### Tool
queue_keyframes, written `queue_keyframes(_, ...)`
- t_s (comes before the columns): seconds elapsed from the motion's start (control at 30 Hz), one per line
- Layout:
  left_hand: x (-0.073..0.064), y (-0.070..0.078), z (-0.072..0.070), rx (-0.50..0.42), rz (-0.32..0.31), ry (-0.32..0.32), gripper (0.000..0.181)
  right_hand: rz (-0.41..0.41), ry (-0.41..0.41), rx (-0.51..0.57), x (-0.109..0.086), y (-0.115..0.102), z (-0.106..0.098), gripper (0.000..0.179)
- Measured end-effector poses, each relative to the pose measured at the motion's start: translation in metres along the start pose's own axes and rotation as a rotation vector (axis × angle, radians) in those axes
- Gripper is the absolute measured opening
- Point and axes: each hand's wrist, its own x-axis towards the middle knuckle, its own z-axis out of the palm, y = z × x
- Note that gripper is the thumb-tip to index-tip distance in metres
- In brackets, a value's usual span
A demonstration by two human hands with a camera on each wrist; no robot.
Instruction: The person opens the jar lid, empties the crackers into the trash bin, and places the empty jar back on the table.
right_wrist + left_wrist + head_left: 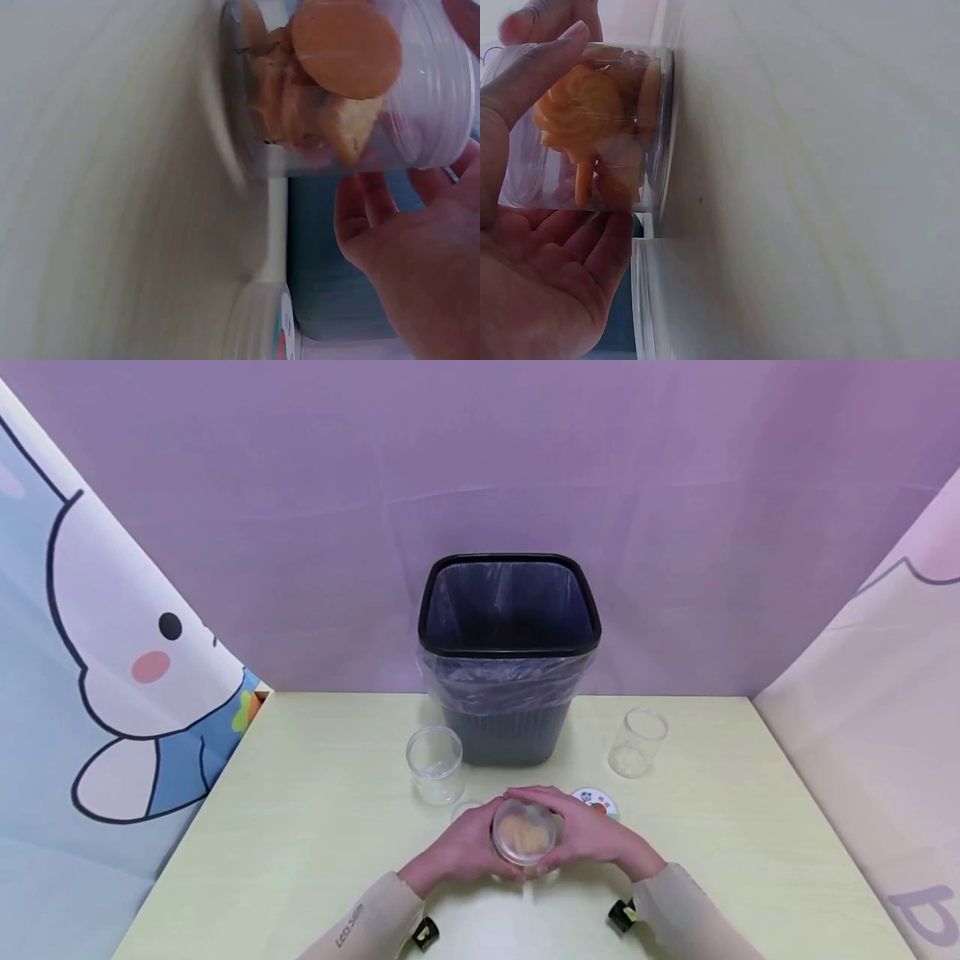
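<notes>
Between my two hands is a clear plastic jar (524, 833) with orange and brown biscuit-like pieces inside, one shaped like a swirl on a stick (581, 112). My left hand (474, 843) grips it from the left, thumb along its side and fingers underneath in the left wrist view. From the other side my right hand (588, 831) grips the same jar, its fingers curled round the ridged upper end. The jar stands upright close over the table, its translucent top facing up. Partly behind my right hand lies a round printed lid (597, 800).
A dark bin (502, 735) with a clear liner stands at the back centre. One clear jar (435, 768) is left of it, another clear container (637, 743) right of it. A clear round rim (463, 807) shows behind my left hand. Cloth walls border the table (300, 827).
</notes>
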Motion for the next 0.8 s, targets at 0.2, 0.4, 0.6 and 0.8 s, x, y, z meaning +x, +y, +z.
queue_keyframes(0.2,0.001,0.0,0.001,-0.022,0.003,-0.002,0.096,-0.007,0.078,0.075,-0.012,-0.005,0.003,0.103)
queue_keyframes(0.4,0.0,0.0,0.001,-0.051,0.015,-0.002,0.095,0.028,0.267,0.074,-0.025,-0.012,0.019,0.099)
queue_keyframes(0.6,0.0,0.001,0.0,-0.06,0.013,0.009,0.093,0.093,0.384,-0.082,-0.029,-0.019,0.043,0.099)
queue_keyframes(0.8,0.0,0.0,0.0,-0.042,0.02,0.017,0.092,0.17,0.457,-0.155,-0.021,-0.028,0.055,0.099)
